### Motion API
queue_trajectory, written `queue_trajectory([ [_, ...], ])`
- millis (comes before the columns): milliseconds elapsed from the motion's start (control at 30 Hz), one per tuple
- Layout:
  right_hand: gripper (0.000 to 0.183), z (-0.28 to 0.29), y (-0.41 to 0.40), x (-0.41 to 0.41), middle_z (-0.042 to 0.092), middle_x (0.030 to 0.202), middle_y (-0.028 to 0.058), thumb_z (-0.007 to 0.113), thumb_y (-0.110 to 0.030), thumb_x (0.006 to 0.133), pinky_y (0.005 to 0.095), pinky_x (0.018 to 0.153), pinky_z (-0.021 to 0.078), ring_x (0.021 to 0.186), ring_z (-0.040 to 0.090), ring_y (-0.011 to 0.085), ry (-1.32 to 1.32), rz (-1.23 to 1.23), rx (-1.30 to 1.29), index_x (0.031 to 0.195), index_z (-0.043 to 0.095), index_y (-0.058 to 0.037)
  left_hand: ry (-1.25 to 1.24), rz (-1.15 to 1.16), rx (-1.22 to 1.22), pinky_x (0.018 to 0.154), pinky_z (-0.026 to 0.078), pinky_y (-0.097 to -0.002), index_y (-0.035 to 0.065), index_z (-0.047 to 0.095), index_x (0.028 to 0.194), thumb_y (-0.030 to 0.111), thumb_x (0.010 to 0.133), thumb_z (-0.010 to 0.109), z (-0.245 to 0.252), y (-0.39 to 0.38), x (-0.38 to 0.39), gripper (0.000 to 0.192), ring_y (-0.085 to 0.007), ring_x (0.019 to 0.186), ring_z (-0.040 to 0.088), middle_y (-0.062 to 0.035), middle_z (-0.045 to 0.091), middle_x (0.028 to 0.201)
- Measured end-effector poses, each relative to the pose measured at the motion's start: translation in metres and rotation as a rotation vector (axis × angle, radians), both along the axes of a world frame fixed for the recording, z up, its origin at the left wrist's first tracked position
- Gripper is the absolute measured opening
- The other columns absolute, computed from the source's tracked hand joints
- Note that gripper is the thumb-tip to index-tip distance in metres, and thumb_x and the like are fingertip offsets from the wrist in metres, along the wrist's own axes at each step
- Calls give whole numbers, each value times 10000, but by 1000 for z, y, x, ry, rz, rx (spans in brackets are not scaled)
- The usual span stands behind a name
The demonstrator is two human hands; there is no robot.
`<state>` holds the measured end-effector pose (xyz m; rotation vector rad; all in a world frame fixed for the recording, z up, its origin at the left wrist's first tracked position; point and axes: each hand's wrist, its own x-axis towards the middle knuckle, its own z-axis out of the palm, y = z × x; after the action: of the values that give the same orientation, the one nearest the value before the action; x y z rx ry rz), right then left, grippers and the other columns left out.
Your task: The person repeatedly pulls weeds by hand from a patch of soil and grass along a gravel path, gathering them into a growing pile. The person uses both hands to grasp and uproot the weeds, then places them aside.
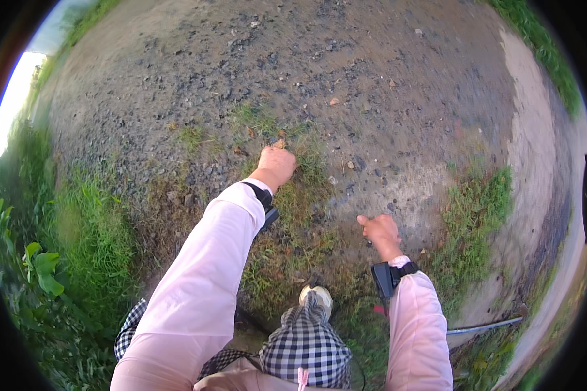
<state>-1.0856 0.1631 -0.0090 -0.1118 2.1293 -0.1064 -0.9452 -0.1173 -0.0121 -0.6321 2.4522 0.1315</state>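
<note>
My left hand (275, 163) reaches forward over a patch of low grass (308, 181), its fingers curled down out of sight. A small brown, leaf-like bit (278, 144) shows just beyond the knuckles; whether the hand holds it cannot be told. Lower and to the right, my right hand (381, 230) hovers over bare dirt, fingers curled and thumb to the left; its palm is hidden. Both wrists wear black strapped devices over pink sleeves.
Gravelly ground (274, 68) spreads ahead. Tall grass and leafy plants (93, 234) grow at the left. At the lower right a thin pole (486, 326) lies on the ground. A light shoe (317, 297) shows below checkered trousers.
</note>
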Motion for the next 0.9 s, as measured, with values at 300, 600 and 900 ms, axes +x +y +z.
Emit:
queue_trajectory([
  [300,438,-1,2,1,711,770,97,745,-515,730,668,1083,120,984,645,340,12,-34,-2,644,704,-88,502,321,161,687,531,-451,53,637,770,302,858,603,-16,16,39,265,-339,732,643,-174,653,746],
  [600,462,-2,1,0,702,700,52,711,-544,755,639,1071,178,912,665,274,-25,-37,-2,657,719,-92,151,-342,456,767,568,-391,93,471,1281,181,809,635,22,129,66,507,-302,1031,582,-143,470,1221],
  [900,492,-13,3,9,701,771,153,746,-516,741,697,1063,129,979,638,395,94,-42,-19,612,690,-45,73,-360,360,716,557,-384,12,573,1071,306,830,651,2,177,45,388,-285,878,668,-128,660,920],
])
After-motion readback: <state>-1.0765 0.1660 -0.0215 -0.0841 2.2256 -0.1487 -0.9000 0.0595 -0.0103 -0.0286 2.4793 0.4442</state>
